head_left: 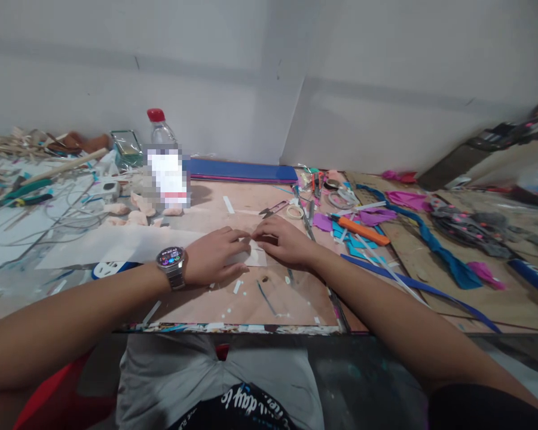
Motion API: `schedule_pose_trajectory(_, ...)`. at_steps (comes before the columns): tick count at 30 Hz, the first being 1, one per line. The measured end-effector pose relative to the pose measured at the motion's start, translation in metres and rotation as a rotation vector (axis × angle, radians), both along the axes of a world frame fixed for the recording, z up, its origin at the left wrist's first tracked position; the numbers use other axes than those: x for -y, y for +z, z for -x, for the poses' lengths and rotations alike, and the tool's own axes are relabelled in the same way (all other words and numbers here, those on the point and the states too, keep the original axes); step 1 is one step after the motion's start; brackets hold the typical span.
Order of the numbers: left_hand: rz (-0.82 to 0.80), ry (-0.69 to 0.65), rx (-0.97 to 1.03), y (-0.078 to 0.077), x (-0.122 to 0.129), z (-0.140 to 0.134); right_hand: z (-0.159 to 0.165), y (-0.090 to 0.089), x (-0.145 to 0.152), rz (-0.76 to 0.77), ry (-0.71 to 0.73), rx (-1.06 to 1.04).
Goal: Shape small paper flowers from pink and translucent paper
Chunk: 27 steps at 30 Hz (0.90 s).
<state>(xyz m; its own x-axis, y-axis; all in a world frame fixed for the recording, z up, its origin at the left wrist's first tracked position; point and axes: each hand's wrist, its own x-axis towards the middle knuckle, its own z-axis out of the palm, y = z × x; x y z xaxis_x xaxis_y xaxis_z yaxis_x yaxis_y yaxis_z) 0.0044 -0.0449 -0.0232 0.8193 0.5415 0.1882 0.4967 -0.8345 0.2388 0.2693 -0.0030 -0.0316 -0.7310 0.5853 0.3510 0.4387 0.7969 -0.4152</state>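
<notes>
— Where is the white paper placed?
— It is laid across the bare board; its near end is shown between the two hands, and its long side is stretched to the left, partly covered by the left hand.
— How are the fingers set?
— On the left, they are loosely bent, with the thumb parted from them; on the right hand, they are curled inward, with only a narrow gap left at the thumb. Whether the paper is truly pinched by either cannot be told.
— How is this best handled?
— The sheet is probably best kept flat under the left palm, while its end is worked lightly by the right fingertips, so that no crease is made.
— What lies around?
— Small scissors and a tape ring are set just beyond the right hand; an orange cutter is left farther right.
— Is anything in the way?
— White scraps are scattered close by and could be caught underneath. Pale pink pieces are crowded against the paper's far edge.
</notes>
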Motion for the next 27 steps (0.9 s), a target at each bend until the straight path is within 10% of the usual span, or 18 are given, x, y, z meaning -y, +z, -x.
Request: schedule_pose_trajectory(27,0.028,0.017,-0.012,-0.0012,-0.0007,0.0,0.0012,0.0005,0.0017,0.018,0.056,-0.005)
